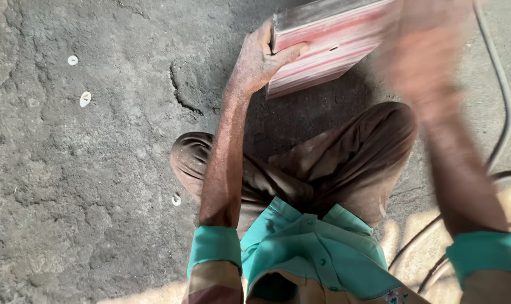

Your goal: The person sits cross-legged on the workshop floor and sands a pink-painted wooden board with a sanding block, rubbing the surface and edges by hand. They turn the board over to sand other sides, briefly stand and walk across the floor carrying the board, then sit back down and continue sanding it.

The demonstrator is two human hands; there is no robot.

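Note:
My left hand (259, 59) grips the near left corner of a flat rectangular block (329, 42) with pink and pale stripes and a grey top edge, held tilted above the ground at top centre. My right hand (421, 50) is a motion blur over the block's right end; whether it touches or holds the block cannot be made out. Both forearms are bare, with teal cuffs rolled up near the elbows.
Rough grey ground (86, 169) fills the left side, with small white scraps (85, 99) on it. My bent legs in brown trousers (345, 157) are below the block. A grey cable (503, 95) curves along the right edge.

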